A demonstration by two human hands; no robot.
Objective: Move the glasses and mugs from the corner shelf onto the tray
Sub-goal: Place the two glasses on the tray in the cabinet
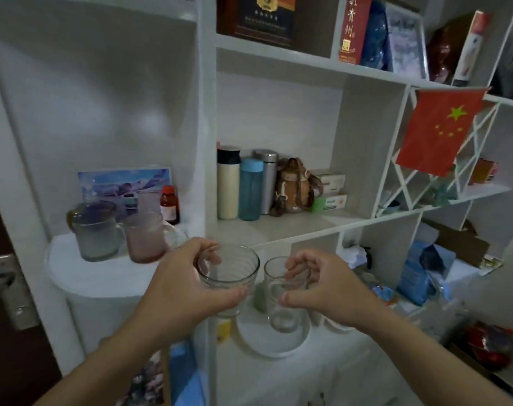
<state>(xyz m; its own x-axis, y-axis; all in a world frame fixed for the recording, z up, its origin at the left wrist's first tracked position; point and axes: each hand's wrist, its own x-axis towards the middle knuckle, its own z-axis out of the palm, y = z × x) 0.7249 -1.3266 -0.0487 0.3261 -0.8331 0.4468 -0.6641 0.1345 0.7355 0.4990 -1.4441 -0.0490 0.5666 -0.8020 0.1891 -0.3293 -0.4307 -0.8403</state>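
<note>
Both hands are off the corner shelf and held over the low bench below the shelving.

- Left hand: fingers wrapped and clamped round a ribbed clear glass, thumb across the near wall, other fingers behind the far rim. Glass upright, in the air.
- Right hand: fingers closed on a clear mug, hooked at its handle, thumb pressing the near side. Mug upright, apparently hanging just above a white round tray on the bench; contact with it cannot be told.
- Still on the corner shelf: a frosted grey mug and a frosted pink mug, side by side, handles to the right. A small brown bottle stands just behind the pink one, with a picture card against the wall.

Judgement: mid-transfer, roughly half done; set-down on the tray comes next.

Risks from here:
- The two vessels are near each other; lowering both together could knock glass on glass.
- The tray looks small for four pieces. Placing these two centrally would crowd the later mugs toward the rim, where one could tip off.
- Smooth glass held one-handed may slip if the grip eases before the base lands.
- Dim light and clear walls make rims hard to judge.
- On the next reach, the brown bottle behind the pink mug could be toppled.
</note>
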